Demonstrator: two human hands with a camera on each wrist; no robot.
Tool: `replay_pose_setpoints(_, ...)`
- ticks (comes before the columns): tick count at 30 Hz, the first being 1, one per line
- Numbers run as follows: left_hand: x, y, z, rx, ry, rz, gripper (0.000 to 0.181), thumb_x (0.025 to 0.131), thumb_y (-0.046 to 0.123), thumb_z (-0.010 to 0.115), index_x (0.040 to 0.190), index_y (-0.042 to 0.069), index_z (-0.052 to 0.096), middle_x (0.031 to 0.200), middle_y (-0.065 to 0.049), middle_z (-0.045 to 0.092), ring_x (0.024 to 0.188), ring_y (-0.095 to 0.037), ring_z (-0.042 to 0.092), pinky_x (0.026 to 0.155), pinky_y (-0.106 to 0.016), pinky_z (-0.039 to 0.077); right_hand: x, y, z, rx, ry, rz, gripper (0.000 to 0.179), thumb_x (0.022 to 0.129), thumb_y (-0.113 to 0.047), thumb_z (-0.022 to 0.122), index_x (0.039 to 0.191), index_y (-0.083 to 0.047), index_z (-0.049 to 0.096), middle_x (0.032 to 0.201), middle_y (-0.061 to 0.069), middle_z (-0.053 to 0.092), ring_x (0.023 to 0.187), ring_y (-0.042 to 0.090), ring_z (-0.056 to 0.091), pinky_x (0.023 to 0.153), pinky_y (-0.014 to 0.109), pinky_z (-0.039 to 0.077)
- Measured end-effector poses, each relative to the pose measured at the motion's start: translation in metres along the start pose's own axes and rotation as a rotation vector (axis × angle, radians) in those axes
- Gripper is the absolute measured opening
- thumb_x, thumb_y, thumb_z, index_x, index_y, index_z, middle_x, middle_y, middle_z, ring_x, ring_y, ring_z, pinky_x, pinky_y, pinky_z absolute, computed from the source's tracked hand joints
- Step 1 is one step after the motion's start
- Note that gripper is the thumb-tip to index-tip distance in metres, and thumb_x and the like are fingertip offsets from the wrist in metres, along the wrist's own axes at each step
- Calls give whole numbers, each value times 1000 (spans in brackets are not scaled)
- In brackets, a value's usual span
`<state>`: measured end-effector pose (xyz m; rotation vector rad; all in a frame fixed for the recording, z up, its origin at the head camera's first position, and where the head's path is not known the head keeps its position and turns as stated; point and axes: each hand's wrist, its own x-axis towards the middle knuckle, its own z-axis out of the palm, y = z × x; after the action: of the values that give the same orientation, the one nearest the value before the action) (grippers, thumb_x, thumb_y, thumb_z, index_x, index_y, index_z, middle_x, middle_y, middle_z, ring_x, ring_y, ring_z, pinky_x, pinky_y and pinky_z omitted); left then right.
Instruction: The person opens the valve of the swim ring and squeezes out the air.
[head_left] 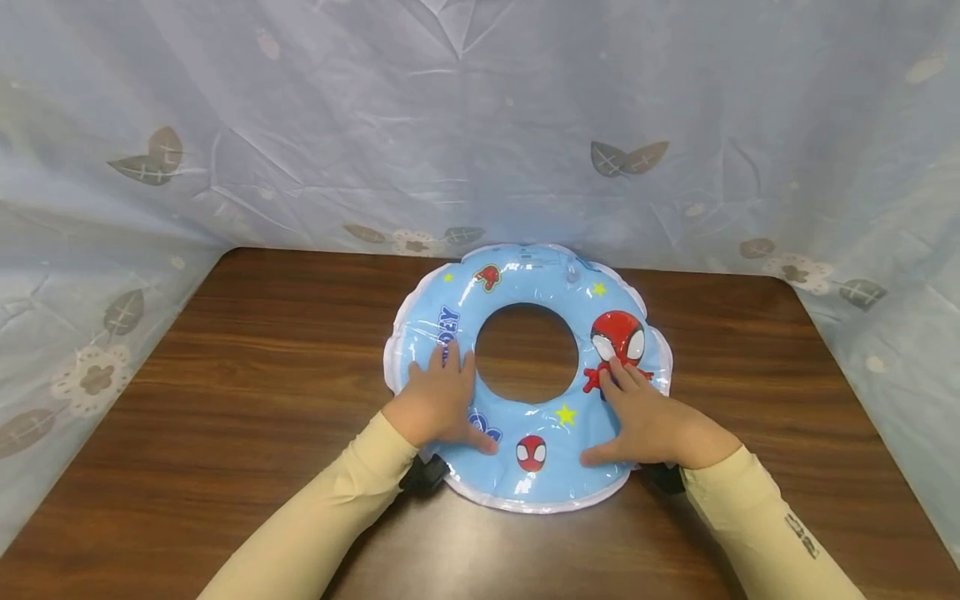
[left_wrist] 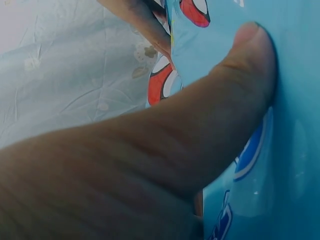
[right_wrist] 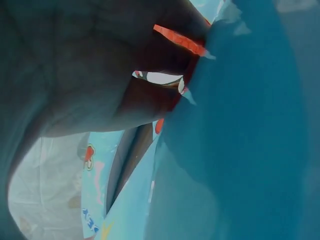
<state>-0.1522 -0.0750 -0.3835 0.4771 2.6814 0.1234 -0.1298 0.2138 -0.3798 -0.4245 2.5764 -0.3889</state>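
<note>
A light blue inflatable swim ring (head_left: 525,483) with red cartoon figures, yellow stars and a pale wavy rim lies flat on the table. My left hand (head_left: 438,400) rests on its left side with fingers spread, covering part of the blue lettering. In the left wrist view the left thumb (left_wrist: 245,55) presses on the shiny vinyl. My right hand (head_left: 652,417) lies over the ring's right side, fingertips on the large red figure (head_left: 618,333). The right wrist view shows the right fingers (right_wrist: 145,100) against the blue surface (right_wrist: 240,140). A clear valve (head_left: 572,273) shows near the top.
The dark brown wooden table (head_left: 262,358) extends on both sides of the ring. A pale blue curtain (head_left: 465,125) with leaf and flower prints surrounds its back and sides. Cream sleeves (head_left: 322,508) cover both forearms, and black straps (head_left: 425,473) sit at the wrists.
</note>
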Motion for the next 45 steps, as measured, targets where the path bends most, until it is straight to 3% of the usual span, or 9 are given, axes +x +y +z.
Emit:
replay_pose_setpoints(14,3,-1,-5,-17,3,4,135,67,74,83,162,-1,24,168,-29,16,154,-51,16,113,-75,25,4,-1,0,-51,6,26,129,68,-56,90,159,8,25,167,32,15,152,55,13,95,64,52)
replay_pose_setpoints(27,-5,-2,-7,-24,21,9,131,68,74,82,162,1,29,168,-27,20,154,-48,21,115,-72,27,1,1,-1,-5,-6,26,129,70,-60,88,160,6,25,167,31,14,151,55,15,94,64,53)
replay_pose_setpoints(29,-7,-1,-8,-31,36,19,130,68,77,80,162,3,29,167,-28,22,154,-47,21,115,-72,27,1,0,-2,4,19,17,124,73,-62,85,159,6,27,166,31,17,149,55,19,92,64,53)
replay_pose_setpoints(32,-8,2,-8,-52,70,35,128,69,82,74,163,7,29,166,-28,25,154,-47,23,113,-73,29,1,-2,-2,-9,120,-19,115,78,-63,81,158,4,34,165,29,24,147,54,26,93,64,53)
replay_pose_setpoints(36,-9,7,-5,-85,93,21,127,69,82,74,164,10,29,165,-29,27,152,-49,26,107,-77,33,1,-5,-1,-45,215,-58,109,78,-62,81,157,1,39,166,26,26,149,52,26,99,67,47)
replay_pose_setpoints(45,-10,11,1,-57,77,-36,133,62,71,87,161,3,30,164,-27,30,150,-47,31,104,-74,39,1,-8,4,-90,94,-19,115,76,-60,84,157,5,35,164,29,28,150,51,26,100,65,48)
